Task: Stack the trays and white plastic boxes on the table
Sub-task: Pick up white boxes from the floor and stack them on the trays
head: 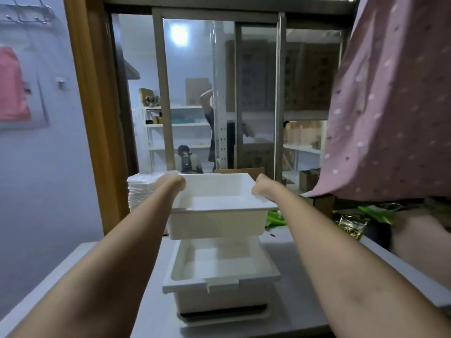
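The grey desk (305, 276) carries a white plastic box (219, 269), open side up, at near centre. A second, matching box (217, 213) is held above it. The left hand (174, 182) and right hand (262, 189) grip its side rims, fingers curled over the edges. A stack of white trays (140, 191) stands far left.

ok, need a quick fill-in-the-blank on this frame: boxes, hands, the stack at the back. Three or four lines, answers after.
1. The left hand and right hand hold the upper white box by its ____.
2. The upper white box is held ____ the lower white box, not nested in it.
3. The stack of trays stands on the person's ____ side of the held box.
4. The lower white box rests on the ____.

Answers: rim; above; left; table
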